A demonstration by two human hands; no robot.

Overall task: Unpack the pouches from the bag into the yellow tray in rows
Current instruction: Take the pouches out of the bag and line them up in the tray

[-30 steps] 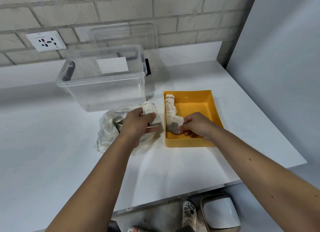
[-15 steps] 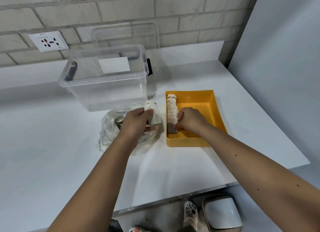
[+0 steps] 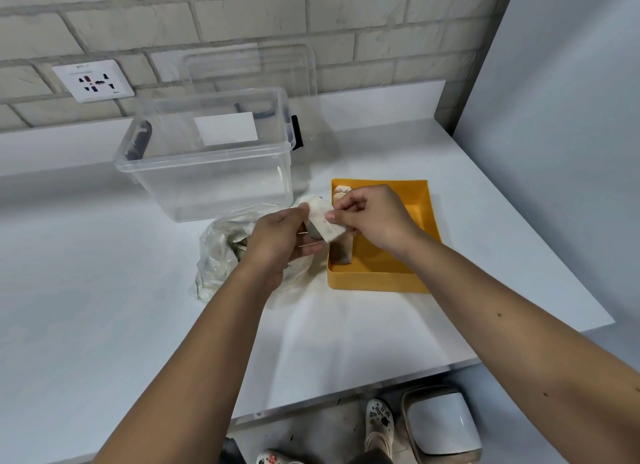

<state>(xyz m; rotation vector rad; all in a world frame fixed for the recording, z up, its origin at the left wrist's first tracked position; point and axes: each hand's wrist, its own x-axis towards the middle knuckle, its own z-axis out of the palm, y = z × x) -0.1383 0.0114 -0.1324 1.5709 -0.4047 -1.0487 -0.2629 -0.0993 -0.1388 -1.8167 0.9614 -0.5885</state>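
Both hands met over the gap between bag and tray; the left hand point(image 3: 280, 236) gripped a small stack of pouches point(image 3: 323, 221), fingers curled tight around it; the right hand point(image 3: 375, 217) pinched the top pouch's near edge between thumb and forefinger. The crumpled clear bag point(image 3: 221, 252) lay on the white table point(image 3: 104, 290) beneath the left wrist; the yellow tray point(image 3: 381, 280) sat just beside it, one row of pouches point(image 3: 343, 252) along its left wall.

Open room on the tray's right side

A row of pale pouches point(image 3: 341, 252) lines the left wall of the shallow yellow plastic tray point(image 3: 381, 280); its right part lies bare.
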